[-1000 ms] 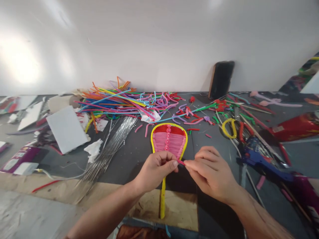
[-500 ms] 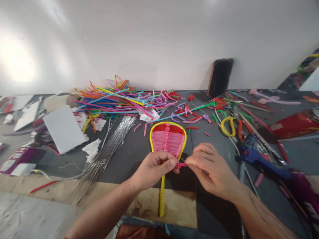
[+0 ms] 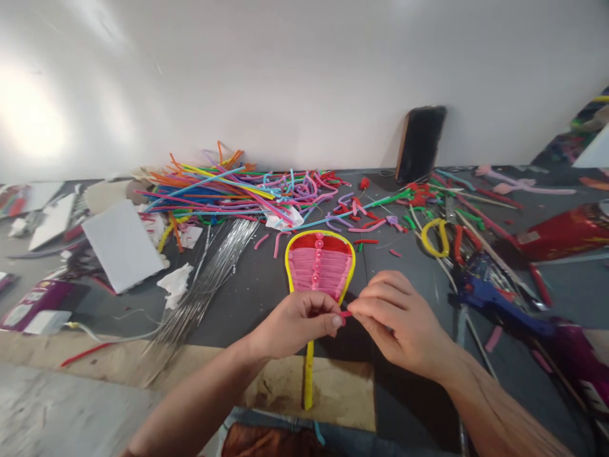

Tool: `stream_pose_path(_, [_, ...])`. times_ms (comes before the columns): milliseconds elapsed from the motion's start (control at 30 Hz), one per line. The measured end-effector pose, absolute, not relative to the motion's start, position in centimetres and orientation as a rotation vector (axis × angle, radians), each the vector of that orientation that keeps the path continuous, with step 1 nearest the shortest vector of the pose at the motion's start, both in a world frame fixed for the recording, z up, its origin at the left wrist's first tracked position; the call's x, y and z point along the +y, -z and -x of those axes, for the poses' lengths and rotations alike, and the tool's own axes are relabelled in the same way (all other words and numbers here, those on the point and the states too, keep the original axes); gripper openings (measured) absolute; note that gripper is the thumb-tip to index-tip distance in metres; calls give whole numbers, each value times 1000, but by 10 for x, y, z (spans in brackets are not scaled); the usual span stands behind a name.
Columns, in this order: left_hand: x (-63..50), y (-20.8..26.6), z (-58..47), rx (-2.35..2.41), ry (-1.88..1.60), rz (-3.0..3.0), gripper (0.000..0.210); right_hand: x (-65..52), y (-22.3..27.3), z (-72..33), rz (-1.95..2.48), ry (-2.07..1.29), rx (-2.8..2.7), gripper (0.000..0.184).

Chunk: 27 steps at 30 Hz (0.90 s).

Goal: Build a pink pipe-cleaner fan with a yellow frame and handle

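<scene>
Between my two hands is a short pink pipe cleaner point(image 3: 346, 313). The thumb and fingers of my left hand point(image 3: 304, 324) pinch one end, which looks curled. My right hand point(image 3: 397, 320) pinches the other end between thumb and forefinger. Behind my left hand lies a fan-shaped piece point(image 3: 299, 263) made of pipe cleaners, with a yellow edge, a red top band and pink rows. A column of pink curls point(image 3: 316, 261) runs down its middle. Its yellow stem point(image 3: 309, 381) points toward me. My left hand covers the lower part of the fan.
A pile of coloured pipe cleaners point(image 3: 204, 190) lies at the back, with thin metal wires point(image 3: 214, 273) left of the fan. On the right are yellow-handled scissors point(image 3: 435, 238) and a blue glue gun point(image 3: 504, 304). A phone point(image 3: 421, 145) leans on the wall.
My hands have come closer together, and less of the pink pipe cleaner shows between them. The fan-shaped piece stays on the table.
</scene>
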<state>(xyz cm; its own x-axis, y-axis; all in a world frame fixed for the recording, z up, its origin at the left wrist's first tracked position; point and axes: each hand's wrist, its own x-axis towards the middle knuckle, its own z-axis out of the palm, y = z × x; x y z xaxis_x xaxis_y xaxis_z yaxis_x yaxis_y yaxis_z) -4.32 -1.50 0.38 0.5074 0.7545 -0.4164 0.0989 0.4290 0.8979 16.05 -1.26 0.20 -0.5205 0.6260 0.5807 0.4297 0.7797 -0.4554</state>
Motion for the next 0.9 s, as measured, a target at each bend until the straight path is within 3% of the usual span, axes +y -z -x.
stream_pose_path(433, [-23,3,38,1024,-820,-1028,28,-17,8,-150,760,-332,-2141,18])
stream_pose_path(900, [-15,-2,46,956,-447,-1136,21,-13,2,-160,731,-425,-2270,12])
